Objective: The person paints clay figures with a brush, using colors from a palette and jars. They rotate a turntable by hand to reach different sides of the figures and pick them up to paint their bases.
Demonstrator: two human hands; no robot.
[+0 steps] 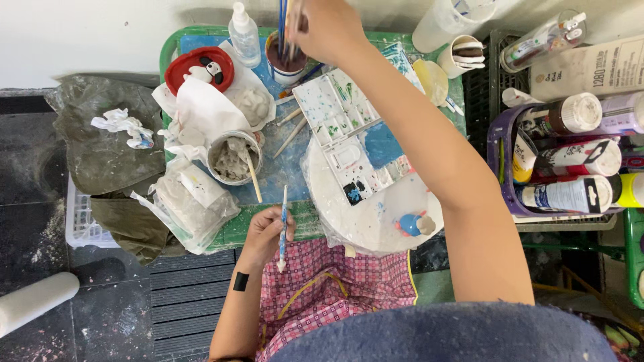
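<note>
Sitting on the green tray [231, 231]: paint palettes [345, 127], a round white board [362, 214] carrying a small blue figurine [410, 224], a tub of grey paste [233, 157] with a stick leaning in it. Lying off left: crumpled plastic bag [100, 147]. Crowding the purple basket [500, 167] at right: paint bottles [577, 157].

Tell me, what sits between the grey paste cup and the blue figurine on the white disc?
In the head view, the paint palette lies between the paste cup and the figurine.

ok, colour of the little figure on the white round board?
Blue body with a pinkish part, seen in the head view: small figure on the white round board.
</note>
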